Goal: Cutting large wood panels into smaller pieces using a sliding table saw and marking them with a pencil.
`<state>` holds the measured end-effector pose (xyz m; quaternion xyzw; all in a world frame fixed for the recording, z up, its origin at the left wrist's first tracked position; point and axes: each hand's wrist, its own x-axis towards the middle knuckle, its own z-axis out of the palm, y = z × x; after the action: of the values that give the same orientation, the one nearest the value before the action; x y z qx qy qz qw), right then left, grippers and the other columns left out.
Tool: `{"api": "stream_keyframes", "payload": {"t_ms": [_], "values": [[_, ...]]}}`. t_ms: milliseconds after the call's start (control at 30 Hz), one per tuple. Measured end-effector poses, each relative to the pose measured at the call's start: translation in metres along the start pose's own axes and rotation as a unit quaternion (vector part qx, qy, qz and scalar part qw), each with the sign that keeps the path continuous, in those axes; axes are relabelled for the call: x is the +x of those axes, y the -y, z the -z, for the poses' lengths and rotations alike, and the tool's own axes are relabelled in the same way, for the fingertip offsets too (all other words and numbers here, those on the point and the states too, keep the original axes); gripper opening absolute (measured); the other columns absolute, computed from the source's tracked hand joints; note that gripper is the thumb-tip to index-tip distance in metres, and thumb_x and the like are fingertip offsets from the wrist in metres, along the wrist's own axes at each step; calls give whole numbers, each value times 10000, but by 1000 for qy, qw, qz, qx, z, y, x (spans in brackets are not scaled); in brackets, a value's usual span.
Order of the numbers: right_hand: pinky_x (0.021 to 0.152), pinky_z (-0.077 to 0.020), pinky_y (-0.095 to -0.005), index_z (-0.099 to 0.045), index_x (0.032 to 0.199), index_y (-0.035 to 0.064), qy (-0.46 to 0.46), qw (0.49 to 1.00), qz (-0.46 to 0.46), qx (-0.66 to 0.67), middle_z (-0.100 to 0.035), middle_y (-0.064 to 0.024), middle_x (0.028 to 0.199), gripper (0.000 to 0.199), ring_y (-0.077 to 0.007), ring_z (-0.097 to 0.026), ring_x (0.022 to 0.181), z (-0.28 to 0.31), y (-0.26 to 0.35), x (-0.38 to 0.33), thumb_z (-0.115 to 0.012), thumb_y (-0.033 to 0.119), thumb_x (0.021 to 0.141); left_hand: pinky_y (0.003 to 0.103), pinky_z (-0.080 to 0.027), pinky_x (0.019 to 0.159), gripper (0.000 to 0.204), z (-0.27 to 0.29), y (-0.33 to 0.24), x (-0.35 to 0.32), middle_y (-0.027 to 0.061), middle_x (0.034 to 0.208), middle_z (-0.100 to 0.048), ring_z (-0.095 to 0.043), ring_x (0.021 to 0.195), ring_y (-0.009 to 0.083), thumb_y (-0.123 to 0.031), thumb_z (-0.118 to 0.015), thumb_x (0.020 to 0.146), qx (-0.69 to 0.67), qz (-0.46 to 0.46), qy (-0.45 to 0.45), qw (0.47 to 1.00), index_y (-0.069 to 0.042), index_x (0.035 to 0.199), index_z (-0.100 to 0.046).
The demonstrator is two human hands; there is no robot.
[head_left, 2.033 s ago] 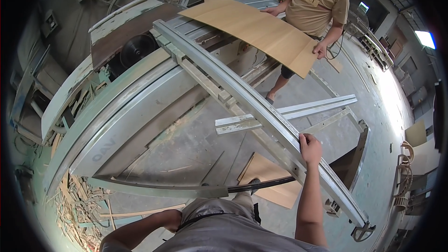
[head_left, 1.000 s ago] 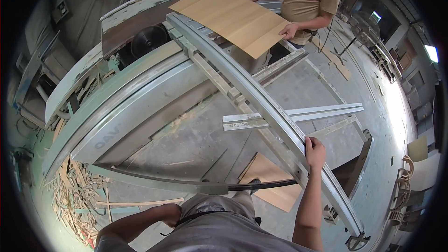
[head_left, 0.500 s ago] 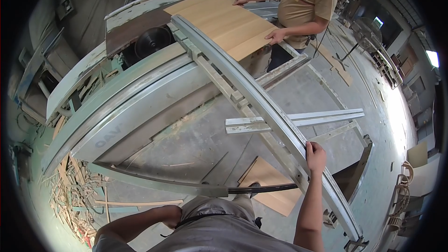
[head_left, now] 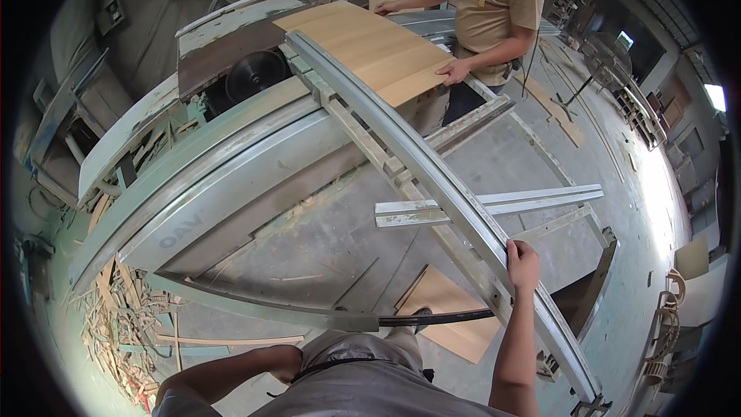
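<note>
My right hand point(head_left: 524, 265) is closed over a long grey metal rail point(head_left: 432, 162), near its lower right part. The rail slants from the far middle down to the lower right. My left hand point(head_left: 287, 361) is held at my hip, its fingers hidden. Beyond the rail's far end lies a wide, light wood board point(head_left: 370, 50) on the machine bed, next to the rail. A co-worker at the far side rests one hand point(head_left: 455, 72) on the board's right corner and the other hand point(head_left: 387, 8) on its far edge.
A round dark saw blade point(head_left: 256, 76) stands left of the board. A sliding beam point(head_left: 224, 177) curves across the left. Wood offcuts point(head_left: 127, 324) pile at lower left. Another board point(head_left: 455, 316) lies on the floor by my foot. A standing fan point(head_left: 606, 58) is at far right.
The co-worker has shifted slightly left, hands still at the board. My right hand stays on the rail and my left stays at my hip.
</note>
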<state>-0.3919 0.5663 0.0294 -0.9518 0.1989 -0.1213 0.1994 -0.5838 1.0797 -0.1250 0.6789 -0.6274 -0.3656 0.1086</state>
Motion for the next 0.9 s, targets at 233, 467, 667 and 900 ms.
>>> {"api": "stream_keyframes", "payload": {"t_ms": [233, 467, 667, 900], "values": [[719, -480, -397, -679, 924, 71, -5, 1000, -6, 1, -652, -173, 833, 347, -344, -623, 798, 3, 1, -1, -544, 380, 841, 410, -480, 643, 352, -14, 2, 0, 116, 587, -591, -594, 645, 332, -410, -605, 685, -12, 17, -94, 995, -89, 542, -596], [706, -484, -397, -681, 917, 68, 7, 1000, -6, 13, -651, -176, 818, 339, -339, -627, 779, 3, 1, 1, -553, 372, 838, 410, -485, 656, 368, -20, 5, 3, 117, 612, -599, -597, 646, 327, -431, -601, 686, -35, 0, -116, 993, -87, 557, -598], [703, -483, -386, -678, 916, 52, 1, 1000, 16, 13, -648, -184, 813, 329, -336, -628, 769, 5, 2, -1, -553, 347, 843, 396, -482, 685, 367, 5, -3, 4, 126, 628, -607, -597, 661, 330, -416, -593, 693, -30, 24, -96, 995, -73, 563, -605], [692, -479, -382, -676, 900, 44, -3, 999, 28, 20, -646, -176, 797, 323, -333, -621, 750, 6, 6, -3, -546, 335, 853, 404, -481, 687, 364, 25, -14, 3, 132, 623, -607, -601, 671, 329, -412, -581, 708, -9, 7, -38, 999, -74, 583, -622]]}}
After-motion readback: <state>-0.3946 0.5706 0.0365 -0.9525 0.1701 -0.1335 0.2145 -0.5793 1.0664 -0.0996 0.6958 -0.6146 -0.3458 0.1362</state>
